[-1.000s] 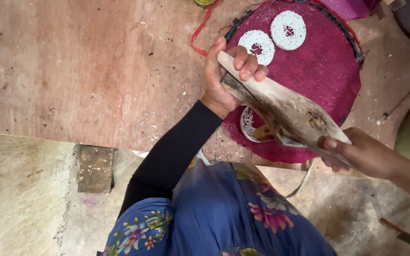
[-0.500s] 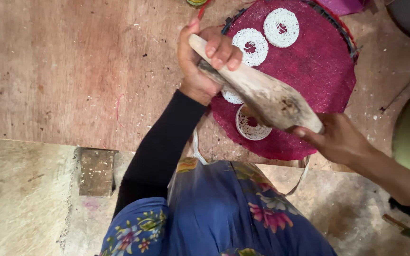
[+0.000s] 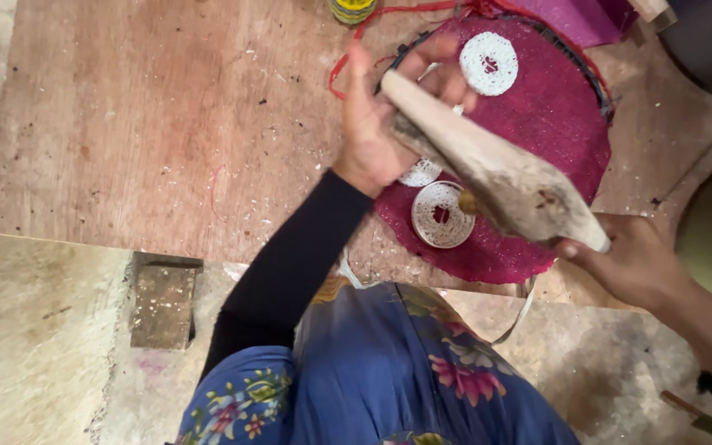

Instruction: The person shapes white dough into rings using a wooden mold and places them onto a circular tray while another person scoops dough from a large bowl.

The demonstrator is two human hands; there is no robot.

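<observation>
A worn reddish-brown wooden board [image 3: 150, 124] fills the view from nine o'clock to twelve o'clock, scuffed, scratched and dotted with pale crumbs and dark specks. Its near edge runs across just above the middle of the left side. Below it, from six to nine o'clock, lies a pale, dusty concrete floor [image 3: 35, 346], stained and uneven. A small dark wooden block [image 3: 162, 305] rests on that floor just under the board's edge. The light is soft and even, without hard shadows.
</observation>
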